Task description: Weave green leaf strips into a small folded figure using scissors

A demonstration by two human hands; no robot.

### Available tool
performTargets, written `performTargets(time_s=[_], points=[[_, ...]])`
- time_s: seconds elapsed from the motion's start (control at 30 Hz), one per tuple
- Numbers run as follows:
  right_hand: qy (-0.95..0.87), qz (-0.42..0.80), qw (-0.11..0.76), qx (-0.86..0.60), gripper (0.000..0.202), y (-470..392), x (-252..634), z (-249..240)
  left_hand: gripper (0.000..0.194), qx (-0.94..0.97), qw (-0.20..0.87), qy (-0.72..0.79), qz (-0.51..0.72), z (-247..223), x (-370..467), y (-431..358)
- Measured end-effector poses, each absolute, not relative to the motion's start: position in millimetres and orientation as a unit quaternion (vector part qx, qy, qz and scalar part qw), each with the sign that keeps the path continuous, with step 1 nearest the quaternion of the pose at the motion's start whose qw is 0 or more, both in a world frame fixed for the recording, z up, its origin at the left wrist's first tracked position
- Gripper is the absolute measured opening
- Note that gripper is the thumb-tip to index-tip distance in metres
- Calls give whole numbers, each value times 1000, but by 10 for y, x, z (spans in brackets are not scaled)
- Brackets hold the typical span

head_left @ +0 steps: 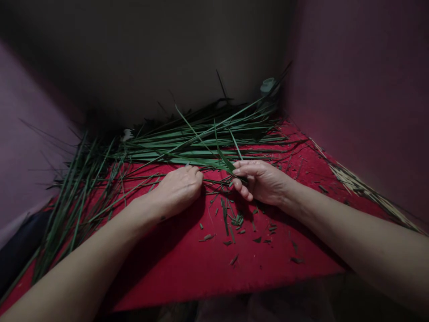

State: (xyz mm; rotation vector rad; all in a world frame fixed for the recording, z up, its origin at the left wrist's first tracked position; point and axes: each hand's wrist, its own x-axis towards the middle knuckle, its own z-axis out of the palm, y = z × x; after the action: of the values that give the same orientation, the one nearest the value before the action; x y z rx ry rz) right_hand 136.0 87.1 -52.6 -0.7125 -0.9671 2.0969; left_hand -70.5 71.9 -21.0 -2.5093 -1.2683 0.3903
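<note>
My right hand (263, 179) pinches a green leaf piece (228, 164) between thumb and fingers, above the red cloth (187, 259). To its left, my left hand (181, 185) is closed, knuckles up, beside the long green leaves; its fingertips are hidden, so what it grips cannot be made out. Behind both hands a pile of long green leaves (161, 147) lies across the cloth. Small cut leaf bits (237, 220) are scattered below and between the hands.
More long leaves (67, 210) hang over the left side. A pale jar (268, 86) stands at the back right. Thin yellowish strips (362, 188) lie along the right wall. The cloth's front edge (228, 293) runs near my body.
</note>
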Motion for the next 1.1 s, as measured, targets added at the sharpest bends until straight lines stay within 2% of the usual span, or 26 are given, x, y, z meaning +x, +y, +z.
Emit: performTargets(time_s=[0.1, 0.17, 0.3, 0.4, 0.47, 0.53, 0.63, 0.8, 1.0, 1.1], points=[[-367, 812, 354, -285, 12, 865, 1360, -522, 20, -869, 150, -452, 137, -162, -753, 667], [-362, 816, 346, -288, 12, 867, 1367, -527, 16, -875, 98, -462, 110, -116, -815, 618], [-349, 830, 327, -288, 14, 879, 1385, -546, 9, -875, -104, -469, -58, -30, -884, 534], [-351, 835, 317, -280, 16, 879, 1387, -544, 22, -808, -270, -490, -183, 6, -823, 505], [-355, 836, 313, -278, 17, 870, 1381, -532, 27, -758, -351, -501, -227, 7, -752, 494], [-362, 831, 316, -281, 18, 858, 1369, -518, 22, -718, -397, -514, -250, -10, -682, 485], [-381, 823, 319, -274, 17, 843, 1349, -512, 14, -686, -422, -534, -258, -47, -595, 472], [-406, 827, 304, -243, 12, 827, 1317, -523, 22, -662, -413, -567, -264, -61, -490, 467], [-423, 818, 282, -270, 1, 795, 1296, -509, 20, -636, -423, -587, -267, -93, -442, 461], [-427, 809, 290, -282, 9, 791, 1284, -513, 17, -649, -429, -572, -260, -126, -457, 462]])
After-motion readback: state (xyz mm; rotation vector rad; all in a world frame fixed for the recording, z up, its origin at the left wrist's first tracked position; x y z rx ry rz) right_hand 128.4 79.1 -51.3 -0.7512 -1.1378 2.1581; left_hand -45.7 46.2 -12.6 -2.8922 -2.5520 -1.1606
